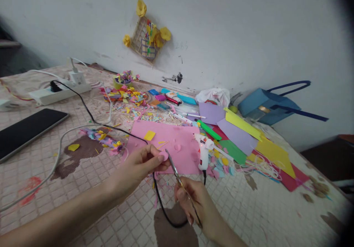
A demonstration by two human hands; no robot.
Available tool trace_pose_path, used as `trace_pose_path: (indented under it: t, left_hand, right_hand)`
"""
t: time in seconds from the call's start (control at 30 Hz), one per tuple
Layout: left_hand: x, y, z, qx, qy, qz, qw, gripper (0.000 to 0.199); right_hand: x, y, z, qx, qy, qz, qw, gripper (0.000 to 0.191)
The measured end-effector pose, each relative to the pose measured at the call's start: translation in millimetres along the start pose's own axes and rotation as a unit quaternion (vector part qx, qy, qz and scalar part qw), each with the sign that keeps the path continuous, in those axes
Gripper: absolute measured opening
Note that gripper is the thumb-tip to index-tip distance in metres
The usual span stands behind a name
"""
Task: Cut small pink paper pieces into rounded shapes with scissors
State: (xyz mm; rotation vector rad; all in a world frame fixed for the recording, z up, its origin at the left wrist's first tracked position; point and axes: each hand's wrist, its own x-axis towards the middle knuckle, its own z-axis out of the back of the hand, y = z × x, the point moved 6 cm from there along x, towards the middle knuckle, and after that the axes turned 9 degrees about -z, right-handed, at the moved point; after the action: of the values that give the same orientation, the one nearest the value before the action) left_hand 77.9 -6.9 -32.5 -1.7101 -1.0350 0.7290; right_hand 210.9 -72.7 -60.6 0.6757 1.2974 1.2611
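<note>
Between the thumb and fingers of my left hand (146, 162) is a small round pink paper piece (164, 154). My right hand (195, 201) grips a pair of scissors (177, 174) by the handles, and the blade tips meet the edge of the pink piece. Both hands hover over the near side of a pink paper sheet (166, 132). On that sheet lie a yellow paper square (149, 135) and a small pink cutting (177, 147). To the right, a white hot glue gun (204, 153) rests on the sheet's edge, its black cord running underneath my hands.
A tablet-like black device (30, 130) and a power strip (61, 92) are at the left. Paper scraps (124, 95) heap at the back. Coloured sheets (238, 134), white string (260, 167) and a blue bag (268, 105) sit at the right. A flower-trimmed stick frame (141, 34) hangs on the wall.
</note>
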Motion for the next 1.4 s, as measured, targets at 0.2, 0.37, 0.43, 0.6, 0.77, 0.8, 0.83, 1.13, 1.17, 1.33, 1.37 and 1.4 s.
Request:
trace_pose_path:
  t: [0.2, 0.37, 0.43, 0.6, 0.77, 0.8, 0.83, 1.13, 1.17, 1.33, 1.37, 1.4]
  left_hand:
    - [0, -1, -0.2, 0.002, -0.002, 0.003, 1.000, 0.019]
    - [1, 0, 1.2, -0.001, 0.000, 0.002, 1.000, 0.018]
    - [2, 0, 1.8, -0.006, 0.004, 0.001, 1.000, 0.017]
    - [5, 0, 2.3, -0.014, 0.026, 0.006, 1.000, 0.017]
    - [7, -2, 3.8, -0.017, 0.047, 0.011, 0.999, 0.015]
    - [7, -2, 3.7, -0.021, 0.050, 0.013, 0.998, 0.015]
    - [7, -3, 3.4, -0.028, 0.051, 0.016, 0.998, 0.015]
    - [-2, 10, -4.8, -0.148, 0.006, 0.017, 0.989, 0.012]
    - [-4, 11, -5.3, -0.159, -0.003, 0.014, 0.987, 0.012]
    - [-8, 18, -5.5, -0.182, -0.055, 0.024, 0.981, 0.012]
    - [-9, 19, -5.5, -0.185, -0.061, 0.025, 0.981, 0.012]
    - [-9, 20, -5.4, -0.186, -0.066, 0.026, 0.980, 0.012]
  right_hand:
    - [1, -2, 1, 0.002, -0.002, 0.002, 1.000, 0.052]
    - [-1, -3, 2, -0.006, -0.003, 0.003, 1.000, 0.053]
    - [-1, -3, 3, -0.010, -0.006, 0.002, 1.000, 0.052]
    - [0, -4, 5, -0.016, -0.013, 0.007, 1.000, 0.050]
    - [1, -8, 5, -0.013, -0.014, -0.005, 1.000, 0.050]
    - [1, -7, 4, -0.011, -0.014, -0.006, 1.000, 0.050]
    - [0, -6, 3, -0.006, -0.010, -0.007, 1.000, 0.051]
    - [-3, 2, -13, 0.030, -0.028, 0.009, 0.999, 0.063]
    - [-3, 1, -15, 0.034, -0.032, 0.010, 0.999, 0.062]
    - [1, -3, -19, 0.032, -0.044, 0.015, 0.998, 0.058]
    - [2, -4, -20, 0.025, -0.048, 0.017, 0.998, 0.057]
    - [3, -5, -20, 0.019, -0.050, 0.019, 0.998, 0.057]
